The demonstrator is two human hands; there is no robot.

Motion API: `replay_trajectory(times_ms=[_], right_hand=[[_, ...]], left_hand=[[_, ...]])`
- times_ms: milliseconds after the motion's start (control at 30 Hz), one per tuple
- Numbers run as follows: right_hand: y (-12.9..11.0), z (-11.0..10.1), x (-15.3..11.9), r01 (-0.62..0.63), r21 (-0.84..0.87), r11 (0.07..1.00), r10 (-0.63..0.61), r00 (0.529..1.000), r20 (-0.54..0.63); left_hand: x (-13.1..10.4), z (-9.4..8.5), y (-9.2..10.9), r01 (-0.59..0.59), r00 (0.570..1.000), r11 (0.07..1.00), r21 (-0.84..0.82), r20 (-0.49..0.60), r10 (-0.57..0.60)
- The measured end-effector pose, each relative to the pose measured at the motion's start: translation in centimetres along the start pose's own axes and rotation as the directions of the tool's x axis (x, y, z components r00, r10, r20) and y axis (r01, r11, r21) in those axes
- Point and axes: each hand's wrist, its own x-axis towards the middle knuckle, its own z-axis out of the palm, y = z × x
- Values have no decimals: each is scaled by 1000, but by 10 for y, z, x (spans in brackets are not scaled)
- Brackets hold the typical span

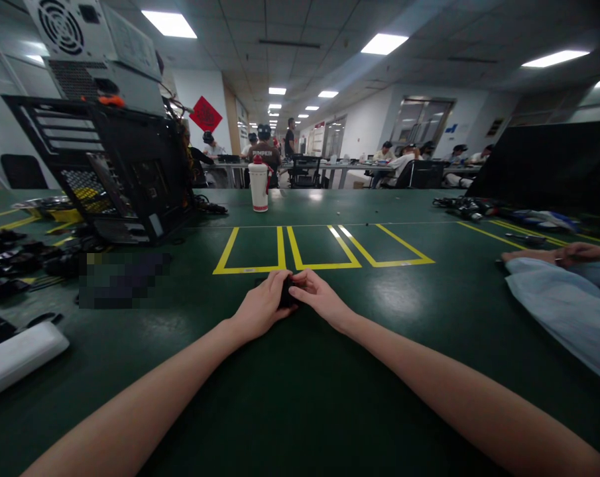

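At the left edge of the green tabletop (190, 371): white, round-edged box (24, 358), partly cut off by the frame. Behind it, a jumble of small black parts (11, 268), too dim to identify singly. Next, a black computer case (145, 179), side-lit and angled, with a metal power supply unit (115, 40) stacked above it, fan grille showing. To the right of the case, on the far wall, a red diamond-shaped paper (206, 114).

Near centre: left hand (262, 305), fingers curled around a small black object (286, 297). Object sits between the two hands, just on the near side of the yellow tape outlines (250, 270); mostly covered, exact type not determinable. Beyond, a white tumbler (258, 189) with red lid stands upright. Right hand (317, 298): thumb and bent fingers closed on the object's right side.

Farther right: black cables (461, 207) lie in a heap before a large dark panel (548, 165). At right edge, a co-worker's pale blue sleeve (553, 291) and hands rest near the tabletop; finger state there unclear.
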Motion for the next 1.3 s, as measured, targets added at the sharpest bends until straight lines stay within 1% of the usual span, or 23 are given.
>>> replay_trajectory(times_ms=[67,133,233,367,433,567,667,800,967,1033,1167,1300], right_hand=[[0,-1,1,-50,-11,999,50,999,-5],[0,-2,1,-81,2,997,81,996,27],[0,-4,1,-54,67,996,48,995,93],[0,-4,0,-21,124,992,6,992,124],[1,-3,1,-14,116,993,1,994,112],[2,0,1,2,62,998,-3,1000,30],[2,0,2,-33,24,999,33,999,2],[1,-2,1,-69,32,997,68,997,46],[-1,-3,-2,-24,115,993,13,995,96],[0,-2,-3,-7,98,995,0,997,75],[1,1,-2,21,21,1000,-21,1000,-9],[0,3,0,-9,-21,1000,8,999,-41]], left_hand=[[0,-1,1,6,1000,1000,9,4,-6],[0,-1,1,13,1000,1000,11,7,-13],[0,0,1,25,999,1000,-2,22,-25],[0,2,0,39,999,999,2,17,-39],[1,3,-1,28,1000,1000,6,10,-28],[1,3,-1,15,1000,1000,7,6,-15],[1,1,0,26,1000,1000,9,11,-26],[0,-2,2,33,999,999,0,27,-33],[1,-3,1,41,999,999,-21,27,-41],[1,-2,1,39,999,999,-19,17,-39],[1,-1,0,34,999,999,-13,19,-34],[1,0,1,26,1000,1000,2,13,-26]])
